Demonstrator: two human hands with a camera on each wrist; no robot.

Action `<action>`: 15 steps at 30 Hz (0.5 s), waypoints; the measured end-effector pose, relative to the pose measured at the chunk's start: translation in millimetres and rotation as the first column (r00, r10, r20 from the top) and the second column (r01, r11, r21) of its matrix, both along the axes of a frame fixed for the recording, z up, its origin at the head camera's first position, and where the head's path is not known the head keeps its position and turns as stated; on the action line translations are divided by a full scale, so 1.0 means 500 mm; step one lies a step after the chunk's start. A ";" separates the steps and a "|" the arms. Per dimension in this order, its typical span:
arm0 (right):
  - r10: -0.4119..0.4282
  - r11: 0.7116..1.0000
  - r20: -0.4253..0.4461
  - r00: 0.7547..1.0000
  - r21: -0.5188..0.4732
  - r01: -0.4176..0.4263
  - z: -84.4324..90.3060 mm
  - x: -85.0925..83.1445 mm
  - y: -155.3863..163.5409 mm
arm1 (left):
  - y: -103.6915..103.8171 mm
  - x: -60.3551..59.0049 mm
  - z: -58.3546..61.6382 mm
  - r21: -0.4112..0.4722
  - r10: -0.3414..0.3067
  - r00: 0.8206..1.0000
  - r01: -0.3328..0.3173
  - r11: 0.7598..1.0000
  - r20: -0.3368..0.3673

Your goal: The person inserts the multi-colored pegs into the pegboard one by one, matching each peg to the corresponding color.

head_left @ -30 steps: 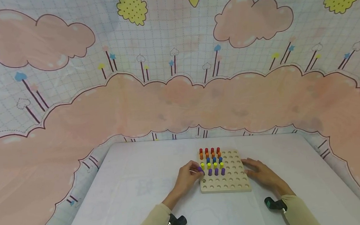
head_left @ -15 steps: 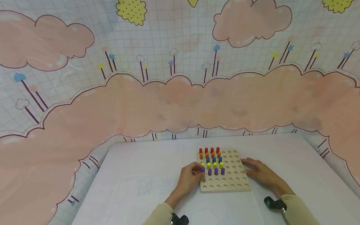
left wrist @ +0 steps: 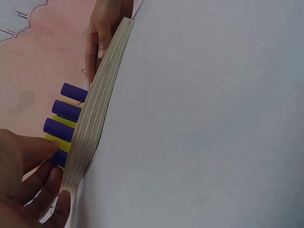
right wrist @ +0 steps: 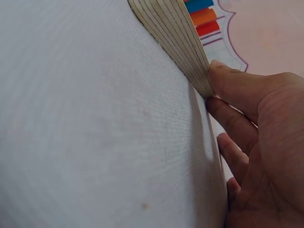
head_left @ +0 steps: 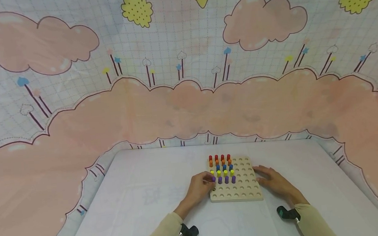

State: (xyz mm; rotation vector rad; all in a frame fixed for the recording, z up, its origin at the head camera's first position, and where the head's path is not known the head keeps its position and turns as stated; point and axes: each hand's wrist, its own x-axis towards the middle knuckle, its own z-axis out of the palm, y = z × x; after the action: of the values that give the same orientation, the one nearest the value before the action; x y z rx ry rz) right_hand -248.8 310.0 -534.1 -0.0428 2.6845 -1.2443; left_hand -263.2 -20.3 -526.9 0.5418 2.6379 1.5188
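While my left hand (head_left: 198, 186) pinches a purple peg (head_left: 213, 179) upright at the pegboard's (head_left: 243, 191) left edge, my right hand (head_left: 274, 182) rests flat, fingers spread, against its right edge.

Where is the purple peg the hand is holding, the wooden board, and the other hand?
purple peg (head_left: 213, 179), head view, on its top end.
board (head_left: 247, 192), head view, on bare wood among the empty holes.
right hand (head_left: 274, 182), head view, on the back of the hand.

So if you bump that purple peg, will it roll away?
Probably not while it stands in the wooden board: the purple peg, pinched by the left hand, sits upright in a hole. Loose on the table, its round shape would likely roll.
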 end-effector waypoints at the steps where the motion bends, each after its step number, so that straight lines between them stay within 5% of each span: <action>1: 0.001 1.000 -0.001 1.000 0.003 -0.001 0.000 0.000 0.000 | 0.000 0.000 0.001 -0.012 0.002 1.000 -0.002 1.000 -0.002; 8: 0.012 1.000 -0.008 1.000 -0.005 -0.012 0.004 -0.003 0.004 | -0.009 -0.003 0.012 -0.055 0.010 1.000 -0.012 0.998 -0.024; 15: 0.030 0.999 -0.040 0.999 0.030 -0.028 0.004 -0.005 -0.005 | -0.049 -0.006 0.031 -0.047 0.073 0.990 -0.080 0.996 -0.121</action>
State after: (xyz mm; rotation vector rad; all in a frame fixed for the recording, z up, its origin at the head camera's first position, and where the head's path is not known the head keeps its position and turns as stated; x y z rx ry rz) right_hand -251.4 307.6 -532.1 -0.1040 2.7260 -1.2088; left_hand -266.4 -44.7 -511.5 0.5505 2.8104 1.4772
